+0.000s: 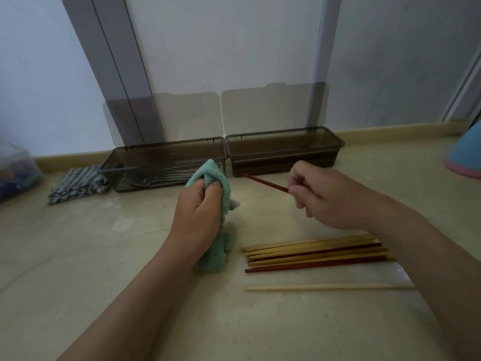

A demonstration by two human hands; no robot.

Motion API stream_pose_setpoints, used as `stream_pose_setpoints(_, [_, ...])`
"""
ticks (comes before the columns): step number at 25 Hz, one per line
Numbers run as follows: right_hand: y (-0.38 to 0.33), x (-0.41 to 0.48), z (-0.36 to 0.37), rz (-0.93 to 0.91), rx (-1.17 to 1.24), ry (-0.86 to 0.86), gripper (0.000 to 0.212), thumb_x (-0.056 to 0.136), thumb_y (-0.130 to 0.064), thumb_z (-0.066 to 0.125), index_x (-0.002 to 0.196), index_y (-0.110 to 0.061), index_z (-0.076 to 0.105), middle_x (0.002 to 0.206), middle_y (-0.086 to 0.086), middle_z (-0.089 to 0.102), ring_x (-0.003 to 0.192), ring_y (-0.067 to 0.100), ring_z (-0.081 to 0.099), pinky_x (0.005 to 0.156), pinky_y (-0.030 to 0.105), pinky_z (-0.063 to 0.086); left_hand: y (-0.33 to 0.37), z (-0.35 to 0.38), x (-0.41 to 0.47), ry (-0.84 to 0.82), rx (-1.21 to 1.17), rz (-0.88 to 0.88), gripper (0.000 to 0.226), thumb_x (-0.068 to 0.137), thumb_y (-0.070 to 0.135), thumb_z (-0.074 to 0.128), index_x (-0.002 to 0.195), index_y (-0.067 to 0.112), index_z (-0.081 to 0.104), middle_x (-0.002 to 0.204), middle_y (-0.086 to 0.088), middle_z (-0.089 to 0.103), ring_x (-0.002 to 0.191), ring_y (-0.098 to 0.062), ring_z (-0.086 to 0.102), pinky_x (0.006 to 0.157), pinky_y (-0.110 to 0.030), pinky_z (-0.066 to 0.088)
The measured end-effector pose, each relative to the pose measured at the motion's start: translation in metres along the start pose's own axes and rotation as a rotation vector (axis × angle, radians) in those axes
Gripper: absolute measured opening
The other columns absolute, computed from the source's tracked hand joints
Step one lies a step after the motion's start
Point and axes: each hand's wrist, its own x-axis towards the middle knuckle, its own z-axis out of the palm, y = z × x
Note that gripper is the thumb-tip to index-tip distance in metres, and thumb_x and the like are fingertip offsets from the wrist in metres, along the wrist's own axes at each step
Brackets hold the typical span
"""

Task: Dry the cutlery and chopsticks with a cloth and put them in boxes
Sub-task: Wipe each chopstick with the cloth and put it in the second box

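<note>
Left hand gripping cloth, right hand pinching a red chopstick

The left fist is closed round a fluffy green cloth; right fingertips pinch a thin red chopstick, tip by the right box. Beyond the left hand, another smoky plastic box holds cutlery. Wooden chopsticks lie below the right hand on the pale surface

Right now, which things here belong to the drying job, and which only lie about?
Job: fluffy green cloth; dark red chopstick; chopstick pile; two smoky plastic boxes.
Lying about: checked grey rag; clear tub; blue-pink object.
</note>
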Motion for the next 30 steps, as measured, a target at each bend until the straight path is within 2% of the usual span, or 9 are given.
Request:
stream_pose_setpoints(5, [-0.015,-0.002,0.017,-0.192,0.033,0.071,0.018,0.102,-0.022,0.051,0.089,-0.034,0.050,0.080,-0.003,0.062,0.071,0.014,0.059,0.060,0.027,0.049,0.005,0.005,-0.002,0.001,-0.013,-0.006,0.030,0.101,0.024,0.038,0.089,0.012,0.063,0.074,0.003,0.064,0.058,0.003,0.059,0.051,-0.008,0.044])
stream_pose_setpoints(8, [-0.022,-0.003,0.027,-0.258,0.052,0.074,0.012,0.100,-0.021,0.055,0.094,-0.032,0.053,0.082,-0.006,0.063,0.071,0.010,0.059,0.059,0.024,0.049,0.004,0.004,-0.002,0.054,-0.006,-0.018,0.029,0.100,0.030,0.038,0.088,0.015,0.060,0.073,0.001,0.056,0.057,-0.001,0.052,0.053,-0.016,0.044])
stream_pose_setpoints(12, [-0.020,-0.003,0.027,-0.184,0.080,0.016,0.017,0.103,-0.022,0.051,0.116,-0.028,0.058,0.084,-0.007,0.065,0.066,0.000,0.057,0.056,0.016,0.043,0.007,-0.003,0.005,0.241,-0.168,-0.081,0.026,0.100,0.029,0.036,0.086,0.019,0.055,0.071,0.002,0.055,0.057,-0.008,0.049,0.053,-0.026,0.044])
stream_pose_setpoints(15, [-0.020,-0.003,0.030,-0.174,0.031,-0.041,0.021,0.104,-0.024,0.047,0.110,-0.024,0.067,0.072,-0.008,0.061,0.063,0.005,0.054,0.059,0.021,0.042,0.006,-0.005,0.008,0.338,-0.229,-0.096,0.026,0.100,0.027,0.035,0.083,0.019,0.053,0.071,-0.001,0.053,0.060,-0.013,0.050,0.056,-0.032,0.044])
stream_pose_setpoints(17, [-0.032,-0.005,0.042,-0.194,0.066,-0.059,0.022,0.104,-0.022,0.047,0.102,-0.020,0.069,0.067,-0.010,0.056,0.060,0.004,0.052,0.057,0.017,0.039,0.005,0.002,0.004,0.310,-0.183,-0.069,0.028,0.100,0.026,0.032,0.085,0.016,0.054,0.074,-0.005,0.054,0.064,-0.016,0.052,0.060,-0.033,0.045])
stream_pose_setpoints(21, [-0.045,-0.004,0.053,-0.228,0.164,0.017,0.030,0.104,-0.017,0.048,0.078,-0.031,0.056,0.064,-0.011,0.053,0.059,0.006,0.052,0.056,0.021,0.042,0.005,0.018,-0.006,0.212,-0.071,0.041,0.030,0.101,0.023,0.032,0.076,0.015,0.047,0.068,-0.003,0.046,0.059,-0.011,0.046,0.058,-0.030,0.040])
stream_pose_setpoints(25, [-0.040,-0.005,0.042,-0.100,0.118,-0.074,0.025,0.105,-0.031,0.044,0.090,-0.026,0.063,0.075,-0.004,0.064,0.064,0.009,0.057,0.065,0.035,0.053,0.008,0.013,-0.003,0.244,-0.119,0.008,0.029,0.101,0.027,0.033,0.080,0.017,0.050,0.066,0.005,0.053,0.060,-0.008,0.050,0.058,-0.026,0.044])
stream_pose_setpoints(28, [-0.038,-0.005,0.037,-0.050,0.043,-0.141,0.029,0.105,-0.034,0.044,0.095,-0.025,0.069,0.070,-0.010,0.058,0.063,0.003,0.056,0.063,0.027,0.048,0.009,0.004,0.003,0.351,-0.203,-0.044,0.028,0.101,0.028,0.032,0.082,0.020,0.051,0.074,0.000,0.053,0.065,-0.011,0.051,0.062,-0.030,0.044])
stream_pose_setpoints(30, [-0.044,-0.005,0.041,-0.087,0.049,-0.114,0.029,0.105,-0.030,0.044,0.089,-0.023,0.067,0.070,-0.011,0.056,0.065,0.004,0.054,0.061,0.021,0.040,0.008,0.008,-0.002,0.312,-0.147,-0.002,0.028,0.102,0.026,0.031,0.083,0.017,0.050,0.076,-0.005,0.052,0.066,-0.012,0.051,0.062,-0.028,0.045])
